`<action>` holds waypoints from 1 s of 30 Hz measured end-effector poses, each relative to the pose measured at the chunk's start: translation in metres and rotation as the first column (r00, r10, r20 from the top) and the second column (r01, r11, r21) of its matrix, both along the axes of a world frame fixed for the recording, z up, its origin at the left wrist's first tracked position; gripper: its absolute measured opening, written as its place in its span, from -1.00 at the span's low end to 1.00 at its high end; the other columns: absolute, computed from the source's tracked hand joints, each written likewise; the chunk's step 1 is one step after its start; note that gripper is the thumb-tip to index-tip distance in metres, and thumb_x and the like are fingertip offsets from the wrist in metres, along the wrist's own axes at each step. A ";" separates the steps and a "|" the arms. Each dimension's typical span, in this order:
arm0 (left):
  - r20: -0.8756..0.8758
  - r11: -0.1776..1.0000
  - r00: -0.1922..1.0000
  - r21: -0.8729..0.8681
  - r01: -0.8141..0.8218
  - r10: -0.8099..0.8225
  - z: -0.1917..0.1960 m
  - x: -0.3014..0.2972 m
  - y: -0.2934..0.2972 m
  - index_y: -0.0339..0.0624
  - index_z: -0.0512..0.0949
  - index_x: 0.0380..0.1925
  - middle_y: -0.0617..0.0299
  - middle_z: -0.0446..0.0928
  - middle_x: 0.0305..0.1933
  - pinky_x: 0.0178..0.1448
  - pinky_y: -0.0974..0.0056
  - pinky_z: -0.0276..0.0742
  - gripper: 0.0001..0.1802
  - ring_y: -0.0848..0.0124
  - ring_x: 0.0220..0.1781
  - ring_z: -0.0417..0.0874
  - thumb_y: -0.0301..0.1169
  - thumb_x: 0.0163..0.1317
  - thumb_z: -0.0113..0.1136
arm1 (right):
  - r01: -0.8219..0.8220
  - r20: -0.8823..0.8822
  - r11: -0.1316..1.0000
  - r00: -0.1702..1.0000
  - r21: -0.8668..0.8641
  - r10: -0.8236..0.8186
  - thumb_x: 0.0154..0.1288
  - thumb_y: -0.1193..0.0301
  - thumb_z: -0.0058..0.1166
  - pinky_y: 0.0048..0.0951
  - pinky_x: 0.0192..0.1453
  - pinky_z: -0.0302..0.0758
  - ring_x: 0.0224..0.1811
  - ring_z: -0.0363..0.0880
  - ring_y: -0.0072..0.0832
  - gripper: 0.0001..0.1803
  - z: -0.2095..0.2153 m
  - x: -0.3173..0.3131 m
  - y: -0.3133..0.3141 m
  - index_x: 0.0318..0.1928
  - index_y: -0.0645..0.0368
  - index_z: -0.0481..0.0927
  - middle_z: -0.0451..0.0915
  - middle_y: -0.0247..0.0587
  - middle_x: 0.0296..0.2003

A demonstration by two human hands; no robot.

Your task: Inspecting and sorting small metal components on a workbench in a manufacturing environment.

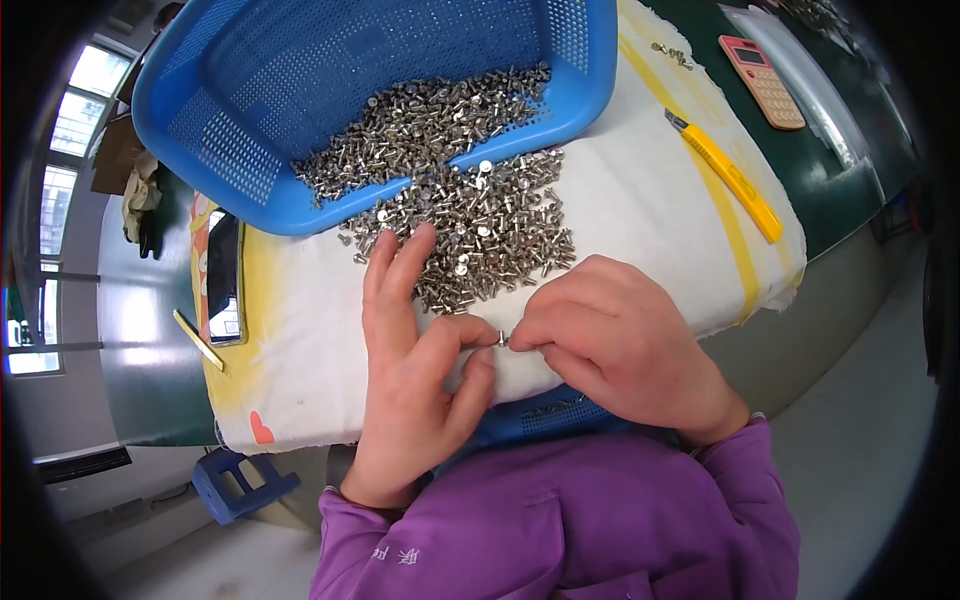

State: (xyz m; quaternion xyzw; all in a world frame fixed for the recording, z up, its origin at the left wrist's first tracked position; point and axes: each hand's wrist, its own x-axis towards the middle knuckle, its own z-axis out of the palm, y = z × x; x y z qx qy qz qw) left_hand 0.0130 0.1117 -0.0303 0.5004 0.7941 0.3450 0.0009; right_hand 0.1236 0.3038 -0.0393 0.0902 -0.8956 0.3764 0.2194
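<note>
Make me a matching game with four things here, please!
Things:
1. calculator
2. knife
3. big basket
4. little metal piece

Clues:
A. blue, with a metal heap inside
B. between the left hand and right hand
C. pink, on the green table
D. yellow, on the cloth

Pairs: 1-C, 2-D, 3-A, 4-B

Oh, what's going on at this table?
A person pinches a small metal piece in the right hand, with the left hand's fingertips close against it; whether those grip too is unclear. Beyond, a pile of similar screw-like pieces lies on a white cloth, with more in the blue basket.
</note>
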 end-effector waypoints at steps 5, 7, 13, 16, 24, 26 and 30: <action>-0.005 1.000 1.000 -0.002 0.000 0.000 -0.001 0.000 0.000 -0.18 0.63 -0.30 -0.27 0.15 0.60 0.61 -0.28 0.03 -0.84 -0.41 0.64 0.03 -0.61 0.10 0.32 | 0.032 -0.018 0.999 0.999 -0.019 -0.033 0.16 0.53 0.23 -0.27 -0.02 0.53 -0.12 0.61 -0.29 -0.76 0.001 -0.002 -0.005 -0.14 0.03 0.65 0.66 -0.35 -0.20; -0.007 1.000 1.000 -0.003 -0.004 0.004 0.000 0.001 0.000 -0.18 0.63 -0.30 -0.27 0.16 0.60 0.61 -0.28 0.03 -0.84 -0.42 0.64 0.03 -0.61 0.10 0.32 | 0.046 -0.010 0.999 0.999 -0.011 -0.046 0.18 0.53 0.21 -0.28 -0.02 0.53 -0.12 0.61 -0.30 -0.77 0.002 -0.002 -0.004 -0.13 0.02 0.65 0.67 -0.36 -0.18; -0.007 1.000 1.000 0.002 0.001 -0.001 -0.001 0.000 0.000 -0.18 0.65 -0.31 -0.27 0.17 0.59 0.61 -0.28 0.04 -0.84 -0.44 0.63 0.04 -0.62 0.08 0.31 | 0.039 -0.003 0.999 0.999 -0.032 -0.039 0.18 0.55 0.20 -0.28 -0.04 0.53 -0.14 0.62 -0.33 -0.75 0.002 -0.001 -0.004 -0.11 -0.01 0.66 0.68 -0.44 -0.24; -0.008 1.000 1.000 0.000 0.003 -0.003 0.000 0.000 0.000 -0.19 0.66 -0.30 -0.27 0.17 0.58 0.61 -0.28 0.04 -0.83 -0.43 0.63 0.04 -0.62 0.08 0.30 | 0.047 -0.011 0.998 0.999 -0.051 -0.048 0.17 0.57 0.20 -0.28 -0.05 0.53 -0.16 0.62 -0.33 -0.73 0.000 -0.001 -0.004 -0.12 0.00 0.67 0.68 -0.45 -0.27; -0.016 1.000 1.000 -0.027 0.015 -0.016 0.003 0.001 -0.001 -0.18 0.67 -0.29 -0.25 0.19 0.58 0.61 -0.29 0.04 -0.83 -0.44 0.63 0.04 -0.61 0.09 0.28 | 0.059 -0.007 0.998 0.998 -0.031 -0.059 0.12 0.62 0.18 -0.28 -0.03 0.53 -0.17 0.61 -0.30 -0.69 0.000 0.003 -0.002 -0.13 0.00 0.67 0.69 -0.43 -0.25; -0.013 1.000 1.000 -0.022 0.020 -0.020 0.003 0.000 -0.001 -0.18 0.67 -0.29 -0.24 0.19 0.58 0.61 -0.29 0.05 -0.83 -0.44 0.63 0.04 -0.61 0.09 0.27 | 0.057 -0.003 0.998 0.998 -0.025 -0.057 0.10 0.63 0.19 -0.28 -0.03 0.53 -0.16 0.61 -0.30 -0.68 0.000 0.005 -0.001 -0.12 0.00 0.67 0.69 -0.42 -0.25; -0.014 1.000 1.000 -0.017 0.025 -0.026 0.004 0.000 -0.001 -0.17 0.66 -0.28 -0.23 0.20 0.58 0.61 -0.29 0.05 -0.82 -0.44 0.62 0.04 -0.61 0.10 0.27 | 0.055 -0.023 0.998 0.998 -0.040 -0.056 0.07 0.64 0.21 -0.25 -0.03 0.53 -0.16 0.61 -0.28 -0.64 -0.002 0.005 -0.001 -0.11 -0.01 0.68 0.68 -0.39 -0.25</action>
